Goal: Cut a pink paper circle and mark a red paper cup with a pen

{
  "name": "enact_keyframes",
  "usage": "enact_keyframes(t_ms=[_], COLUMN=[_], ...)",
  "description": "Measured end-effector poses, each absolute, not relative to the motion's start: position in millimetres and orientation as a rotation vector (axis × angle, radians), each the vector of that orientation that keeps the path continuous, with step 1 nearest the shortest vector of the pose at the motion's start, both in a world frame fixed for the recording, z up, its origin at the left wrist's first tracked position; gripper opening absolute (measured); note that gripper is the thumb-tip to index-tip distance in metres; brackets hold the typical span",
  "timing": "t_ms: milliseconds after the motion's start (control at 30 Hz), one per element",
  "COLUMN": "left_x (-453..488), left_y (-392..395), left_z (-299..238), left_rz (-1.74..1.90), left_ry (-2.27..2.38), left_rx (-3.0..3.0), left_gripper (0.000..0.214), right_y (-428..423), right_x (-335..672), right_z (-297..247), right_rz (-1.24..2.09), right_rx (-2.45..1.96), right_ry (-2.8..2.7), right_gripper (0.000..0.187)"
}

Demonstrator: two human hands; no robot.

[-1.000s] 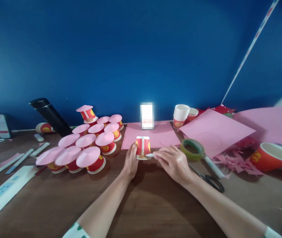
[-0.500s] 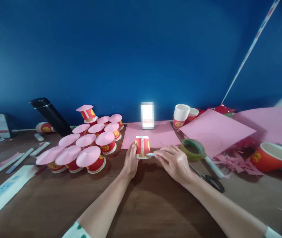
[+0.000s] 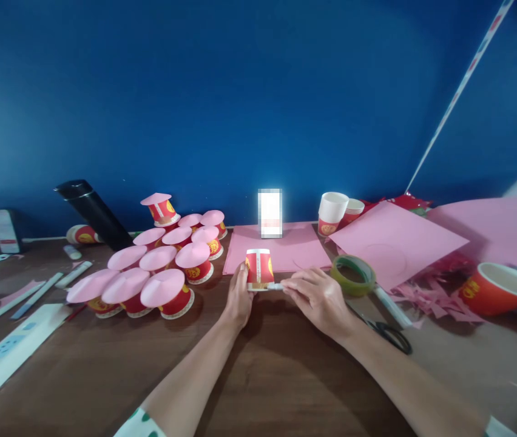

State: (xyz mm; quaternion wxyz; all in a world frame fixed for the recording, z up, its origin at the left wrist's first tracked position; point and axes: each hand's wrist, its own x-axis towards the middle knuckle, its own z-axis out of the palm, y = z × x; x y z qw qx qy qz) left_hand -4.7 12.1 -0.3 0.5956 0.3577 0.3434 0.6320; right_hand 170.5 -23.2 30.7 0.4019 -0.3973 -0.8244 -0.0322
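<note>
A red paper cup (image 3: 259,270) with a yellow print and a white stripe stands upside down, its rim downward, in the grip of my left hand (image 3: 239,296). The fingers wrap its left side. My right hand (image 3: 318,298) pinches a slim white pen-like stick (image 3: 275,286), whose tip meets the cup near its lower rim. Its exact kind is too small to make out. Behind the cup lies a stack of pink paper sheets (image 3: 240,243). To the left stand several upturned red cups topped with pink paper cones (image 3: 162,287).
On the right are a tape roll (image 3: 353,274), black-handled scissors (image 3: 392,337), pink scraps (image 3: 440,300) and an orange-red cup (image 3: 490,291). White cups (image 3: 332,206) stand behind. A black flask (image 3: 94,212) leans at left, near a white power strip (image 3: 17,352). A blurred bright screen (image 3: 270,212) faces me.
The cup has shifted slightly left and turned a little in my left hand. The stick stays against its lower rim, while my right hand has barely moved.
</note>
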Motion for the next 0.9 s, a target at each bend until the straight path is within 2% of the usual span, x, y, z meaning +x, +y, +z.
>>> enact_keyframes(t_ms=[900], left_x=[-5.6], left_y=[10.6], left_z=[4.4], left_rz=[1.457], left_ry=[0.800], left_rx=[0.724], left_gripper=[0.030], right_y=[-20.6], right_x=[172.1], right_z=[27.9], right_rz=[-0.027], right_rx=[-1.025], right_ry=[-2.044], right_gripper=[0.013])
